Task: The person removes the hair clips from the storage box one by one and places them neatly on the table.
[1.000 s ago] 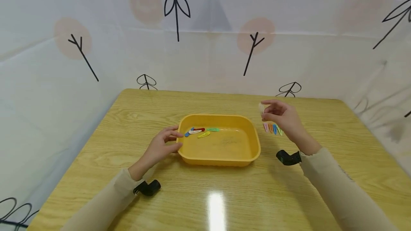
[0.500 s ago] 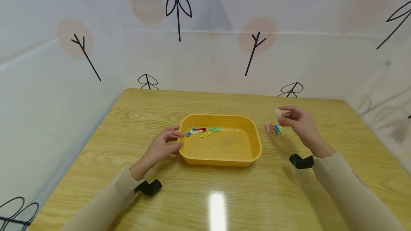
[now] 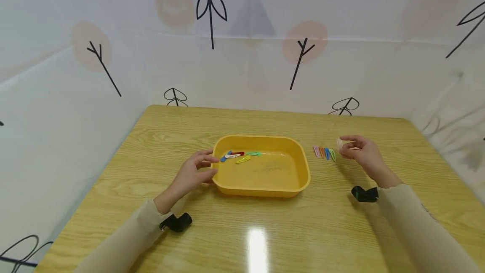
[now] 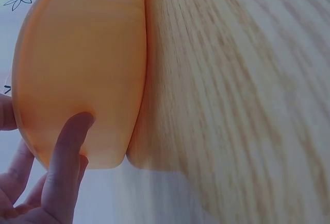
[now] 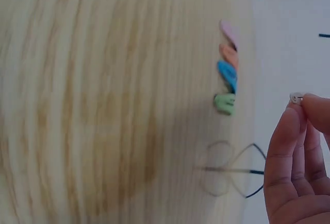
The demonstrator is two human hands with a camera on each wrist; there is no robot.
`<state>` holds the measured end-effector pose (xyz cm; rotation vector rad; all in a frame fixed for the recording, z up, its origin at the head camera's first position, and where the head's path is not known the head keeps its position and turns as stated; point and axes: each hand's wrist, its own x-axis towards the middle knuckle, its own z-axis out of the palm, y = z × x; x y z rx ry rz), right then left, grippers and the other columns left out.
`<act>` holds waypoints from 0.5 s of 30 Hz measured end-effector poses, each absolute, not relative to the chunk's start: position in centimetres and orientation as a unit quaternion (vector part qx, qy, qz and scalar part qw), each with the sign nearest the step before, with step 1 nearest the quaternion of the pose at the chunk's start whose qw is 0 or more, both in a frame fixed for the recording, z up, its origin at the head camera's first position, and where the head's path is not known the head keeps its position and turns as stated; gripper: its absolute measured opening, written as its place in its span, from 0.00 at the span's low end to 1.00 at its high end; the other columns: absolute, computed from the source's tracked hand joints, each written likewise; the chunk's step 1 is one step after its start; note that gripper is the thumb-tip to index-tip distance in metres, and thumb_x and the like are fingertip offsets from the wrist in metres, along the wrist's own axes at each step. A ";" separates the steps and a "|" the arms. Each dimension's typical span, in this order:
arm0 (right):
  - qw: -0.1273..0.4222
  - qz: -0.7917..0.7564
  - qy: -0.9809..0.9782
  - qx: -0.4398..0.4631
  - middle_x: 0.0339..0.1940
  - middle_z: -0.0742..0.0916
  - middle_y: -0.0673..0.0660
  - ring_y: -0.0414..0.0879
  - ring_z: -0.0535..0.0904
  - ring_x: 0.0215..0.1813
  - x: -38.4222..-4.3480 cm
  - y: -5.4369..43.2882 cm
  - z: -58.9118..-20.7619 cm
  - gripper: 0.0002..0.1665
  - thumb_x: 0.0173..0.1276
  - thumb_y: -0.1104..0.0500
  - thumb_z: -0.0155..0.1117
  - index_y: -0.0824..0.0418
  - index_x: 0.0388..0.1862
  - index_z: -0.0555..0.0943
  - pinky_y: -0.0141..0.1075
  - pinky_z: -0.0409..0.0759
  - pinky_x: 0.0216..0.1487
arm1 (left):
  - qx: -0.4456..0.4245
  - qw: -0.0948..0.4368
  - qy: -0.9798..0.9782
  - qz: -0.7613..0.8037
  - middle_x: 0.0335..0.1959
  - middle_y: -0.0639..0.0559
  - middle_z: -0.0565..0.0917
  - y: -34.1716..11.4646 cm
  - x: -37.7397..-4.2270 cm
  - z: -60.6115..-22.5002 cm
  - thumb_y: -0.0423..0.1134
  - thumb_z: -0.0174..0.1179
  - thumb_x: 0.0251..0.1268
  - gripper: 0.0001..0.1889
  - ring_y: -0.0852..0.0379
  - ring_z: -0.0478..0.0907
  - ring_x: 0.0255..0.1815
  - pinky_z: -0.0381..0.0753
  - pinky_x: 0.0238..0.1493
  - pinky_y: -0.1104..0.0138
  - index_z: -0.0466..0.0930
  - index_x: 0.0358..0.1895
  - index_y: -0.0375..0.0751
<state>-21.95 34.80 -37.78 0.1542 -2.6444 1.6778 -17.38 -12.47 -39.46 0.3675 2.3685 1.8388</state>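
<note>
My left hand (image 3: 192, 171) grips the left side of a yellow plastic tray (image 3: 261, 191), fingertips over its rim; in the left wrist view a finger presses the tray's outer wall (image 4: 85, 54). Inside, at the left, lie several snap hair clips: blue, red, white, a yellow clip (image 3: 243, 159) and a green clip (image 3: 253, 153). Right of the tray, my right hand (image 3: 366, 158) pinches a small whitish hair clip (image 5: 295, 98) between thumb and fingertips, above the table. Just left of that hand, a pink clip (image 3: 316, 151), an orange clip (image 3: 321, 152), a blue clip (image 3: 326, 153) and a light green clip (image 3: 332, 155) form a row.
The wooden table (image 3: 212, 231) ends at a back edge against a white patterned cloth (image 3: 250, 75). Black wrist cameras hang under both sleeves, the left camera (image 3: 179, 222) and the right camera (image 3: 364, 194).
My right hand has moved right and lower with the whitish clip, from above the row of clips to the row's right end. My left hand stays at the tray.
</note>
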 end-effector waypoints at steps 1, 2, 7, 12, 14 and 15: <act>-0.002 0.525 -0.850 0.046 0.35 0.79 0.53 0.41 0.80 0.36 -22.0 35.0 -37.9 0.27 0.67 0.64 0.59 0.72 0.62 0.66 0.33 0.82 0.42 | 0.120 0.061 0.782 0.608 0.67 0.44 0.62 -12.5 -17.4 -39.5 0.29 0.62 0.58 0.16 0.37 0.70 0.57 0.84 0.34 0.60 0.76 0.49 0.26; -0.008 0.517 -0.855 0.043 0.36 0.78 0.54 0.41 0.80 0.36 -22.1 35.1 -38.1 0.28 0.67 0.64 0.59 0.73 0.62 0.65 0.33 0.82 0.42 | 0.120 0.061 0.783 0.608 0.67 0.44 0.62 -12.5 -17.4 -39.5 0.29 0.62 0.58 0.16 0.37 0.70 0.57 0.84 0.34 0.60 0.76 0.49 0.26; -0.041 0.484 -0.874 0.032 0.38 0.80 0.58 0.40 0.80 0.36 -22.7 36.0 -38.8 0.29 0.68 0.64 0.58 0.74 0.64 0.63 0.34 0.82 0.39 | 0.123 0.060 0.781 0.609 0.67 0.45 0.62 -12.5 -17.3 -39.4 0.29 0.62 0.58 0.16 0.38 0.70 0.57 0.84 0.34 0.60 0.76 0.50 0.26; -0.055 0.442 -0.895 0.030 0.36 0.82 0.57 0.37 0.77 0.34 -23.0 36.7 -39.5 0.29 0.66 0.63 0.60 0.73 0.63 0.66 0.32 0.79 0.33 | 0.126 0.061 0.779 0.611 0.67 0.45 0.61 -12.5 -17.3 -39.3 0.29 0.62 0.58 0.17 0.38 0.70 0.57 0.84 0.34 0.59 0.76 0.50 0.26; -0.060 0.436 -0.897 0.031 0.36 0.83 0.57 0.37 0.76 0.34 -23.1 36.8 -39.7 0.30 0.66 0.63 0.61 0.74 0.63 0.66 0.31 0.78 0.33 | 0.127 0.061 0.779 0.611 0.67 0.45 0.61 -12.5 -17.3 -39.4 0.30 0.62 0.58 0.17 0.38 0.70 0.57 0.84 0.34 0.59 0.76 0.50 0.26; -0.062 0.434 -0.898 0.031 0.36 0.83 0.57 0.36 0.76 0.34 -23.1 36.8 -39.7 0.30 0.65 0.63 0.61 0.74 0.63 0.66 0.30 0.78 0.33 | 0.126 0.062 0.779 0.611 0.67 0.45 0.61 -12.5 -17.3 -39.4 0.30 0.62 0.58 0.17 0.38 0.70 0.57 0.84 0.34 0.59 0.76 0.50 0.26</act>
